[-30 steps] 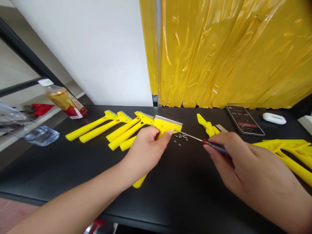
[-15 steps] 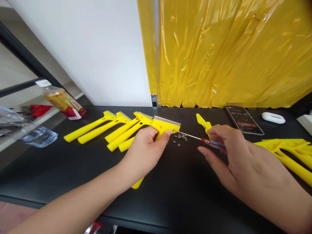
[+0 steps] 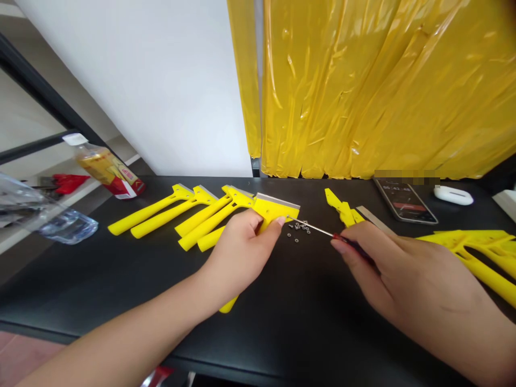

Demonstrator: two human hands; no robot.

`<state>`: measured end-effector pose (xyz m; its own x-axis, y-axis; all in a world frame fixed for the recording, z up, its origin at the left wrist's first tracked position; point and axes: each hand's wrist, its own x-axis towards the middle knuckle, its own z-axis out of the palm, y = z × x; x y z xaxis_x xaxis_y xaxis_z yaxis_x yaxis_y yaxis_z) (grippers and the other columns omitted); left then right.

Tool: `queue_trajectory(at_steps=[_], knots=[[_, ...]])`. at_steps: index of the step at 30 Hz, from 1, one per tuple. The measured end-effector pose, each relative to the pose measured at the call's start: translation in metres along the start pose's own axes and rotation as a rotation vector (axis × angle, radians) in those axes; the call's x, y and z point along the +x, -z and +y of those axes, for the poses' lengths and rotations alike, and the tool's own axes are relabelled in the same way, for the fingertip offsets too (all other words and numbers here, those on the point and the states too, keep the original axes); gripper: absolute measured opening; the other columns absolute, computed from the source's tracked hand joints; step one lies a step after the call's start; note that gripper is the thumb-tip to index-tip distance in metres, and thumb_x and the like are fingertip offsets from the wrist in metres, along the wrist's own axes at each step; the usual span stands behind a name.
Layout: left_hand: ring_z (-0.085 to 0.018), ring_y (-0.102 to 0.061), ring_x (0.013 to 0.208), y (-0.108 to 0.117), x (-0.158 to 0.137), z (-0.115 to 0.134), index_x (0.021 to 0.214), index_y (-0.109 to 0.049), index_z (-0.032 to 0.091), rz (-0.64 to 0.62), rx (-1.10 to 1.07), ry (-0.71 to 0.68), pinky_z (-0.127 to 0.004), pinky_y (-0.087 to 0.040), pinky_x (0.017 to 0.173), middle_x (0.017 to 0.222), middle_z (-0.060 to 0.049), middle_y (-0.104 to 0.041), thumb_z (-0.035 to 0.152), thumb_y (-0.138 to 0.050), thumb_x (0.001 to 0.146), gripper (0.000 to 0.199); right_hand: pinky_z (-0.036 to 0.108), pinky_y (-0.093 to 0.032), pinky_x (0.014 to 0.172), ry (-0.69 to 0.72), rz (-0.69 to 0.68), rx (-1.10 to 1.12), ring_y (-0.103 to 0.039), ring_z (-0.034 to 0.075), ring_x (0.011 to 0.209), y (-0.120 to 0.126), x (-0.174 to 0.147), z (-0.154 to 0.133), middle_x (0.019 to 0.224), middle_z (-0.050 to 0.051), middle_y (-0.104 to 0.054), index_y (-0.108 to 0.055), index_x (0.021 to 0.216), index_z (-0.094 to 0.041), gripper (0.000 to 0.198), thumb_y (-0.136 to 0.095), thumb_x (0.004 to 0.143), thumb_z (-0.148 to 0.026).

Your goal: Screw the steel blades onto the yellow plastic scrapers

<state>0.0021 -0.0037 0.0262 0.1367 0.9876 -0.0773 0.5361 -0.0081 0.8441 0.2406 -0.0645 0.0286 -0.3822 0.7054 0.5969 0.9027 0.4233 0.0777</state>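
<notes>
Right hand [image 3: 419, 285]: thumb and fingers, spread half a second ago, now closed round the screwdriver [image 3: 314, 228].
Left hand [image 3: 246, 242]: I see it gripping the yellow scraper [image 3: 276, 208] over the black table [image 3: 302, 317].
Tip: meets the scraper near the left thumb [image 3: 277, 224]; seating, I cannot tell.
Advice: I would keep shaft straight, thumb clear, pressure steady.
Hardware [image 3: 296, 227]: loose, just beside.

Bare left forearm [image 3: 141, 333], two bare hands [image 3: 244, 250]
</notes>
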Motion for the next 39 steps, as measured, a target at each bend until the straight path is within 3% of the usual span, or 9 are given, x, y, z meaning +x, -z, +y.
queue_trajectory(at_steps=[4,7,14,19,22,26,31,35,39], knots=[[-0.015,-0.049,0.05,0.0,0.0,0.001,0.062,-0.047,0.024,0.005,-0.004,-0.006,-0.031,-0.032,0.054,0.053,0.003,-0.05,0.061,-0.062,0.099,0.054,0.033,-0.041,0.05,0.005,0.004,0.022,-0.074,0.021,0.059,-0.002,-0.002,-0.001,0.08,0.005,-0.076,-0.061,0.102,-0.021,0.025,-0.045,0.115,-0.036],[-0.015,-0.048,0.051,0.0,-0.001,0.001,0.063,-0.046,0.024,0.014,0.009,-0.003,-0.031,-0.032,0.053,0.054,0.003,-0.05,0.062,-0.062,0.099,0.054,0.033,-0.034,0.045,-0.025,-0.035,0.104,-0.059,0.016,0.041,-0.006,-0.006,-0.001,0.06,-0.003,-0.062,-0.061,0.093,-0.023,0.028,-0.048,0.114,-0.035],[-0.015,-0.047,0.052,-0.001,-0.001,-0.003,0.066,-0.046,0.024,0.043,0.015,-0.039,-0.031,-0.03,0.052,0.057,0.003,-0.049,0.062,-0.06,0.101,0.053,0.027,-0.043,0.05,-0.397,-0.37,0.644,-0.061,0.015,0.054,-0.021,-0.007,0.004,0.062,-0.005,-0.06,-0.06,0.084,-0.025,0.043,-0.043,0.115,-0.049],[-0.016,-0.055,0.063,0.002,0.008,-0.009,0.084,-0.057,0.023,0.013,-0.124,-0.076,-0.03,-0.042,0.061,0.069,0.003,-0.056,0.056,-0.051,0.108,0.042,0.028,-0.054,0.068,-0.402,-0.463,0.687,-0.071,0.016,0.078,-0.033,-0.007,0.016,0.085,-0.003,-0.072,-0.064,0.108,-0.028,0.022,-0.045,0.113,-0.039],[-0.015,-0.057,0.065,0.004,0.013,-0.007,0.098,-0.06,0.024,-0.017,-0.28,-0.048,-0.029,-0.047,0.061,0.078,0.002,-0.064,0.054,-0.053,0.108,0.032,0.026,-0.051,0.063,-0.384,-0.478,0.615,-0.068,0.015,0.073,-0.039,-0.005,0.02,0.083,-0.004,-0.069,-0.059,0.1,-0.027,0.012,-0.051,0.108,-0.03],[-0.014,-0.061,0.064,0.003,0.014,0.0,0.101,-0.058,0.022,-0.068,-0.505,-0.021,-0.027,-0.049,0.056,0.09,-0.003,-0.074,0.047,-0.062,0.104,0.026,0.025,-0.047,0.056,-0.256,-0.445,0.539,-0.064,0.014,0.059,-0.051,-0.004,0.012,0.069,-0.006,-0.066,-0.066,0.099,-0.026,0.013,-0.058,0.105,-0.034],[-0.013,-0.061,0.059,0.005,0.013,0.007,0.102,-0.061,0.02,-0.101,-0.626,0.03,-0.025,-0.049,0.056,0.076,-0.001,-0.072,0.044,-0.071,0.1,0.026,0.03,-0.054,0.071,-0.191,-0.386,0.474,-0.079,0.021,0.085,-0.071,-0.006,0.0,0.102,0.004,-0.084,-0.076,0.122,-0.027,0.026,-0.057,0.105,-0.03],[-0.012,-0.063,0.061,0.007,0.013,0.008,0.104,-0.063,0.018,-0.098,-0.7,0.04,-0.023,-0.05,0.056,0.084,-0.004,-0.076,0.043,-0.073,0.1,0.027,0.031,-0.051,0.072,-0.204,-0.384,0.493,-0.078,0.022,0.086,-0.077,-0.005,-0.004,0.101,0.005,-0.084,-0.079,0.112,-0.027,0.025,-0.055,0.105,-0.026],[-0.012,-0.063,0.063,0.008,0.015,0.007,0.098,-0.068,0.015,-0.127,-0.746,0.029,-0.022,-0.051,0.056,0.084,-0.005,-0.076,0.043,-0.076,0.099,0.028,0.031,-0.041,0.065,-0.287,-0.39,0.624,-0.065,0.018,0.068,-0.074,-0.002,-0.005,0.08,0.002,-0.075,-0.075,0.092,-0.024,0.019,-0.058,0.1,-0.026]])
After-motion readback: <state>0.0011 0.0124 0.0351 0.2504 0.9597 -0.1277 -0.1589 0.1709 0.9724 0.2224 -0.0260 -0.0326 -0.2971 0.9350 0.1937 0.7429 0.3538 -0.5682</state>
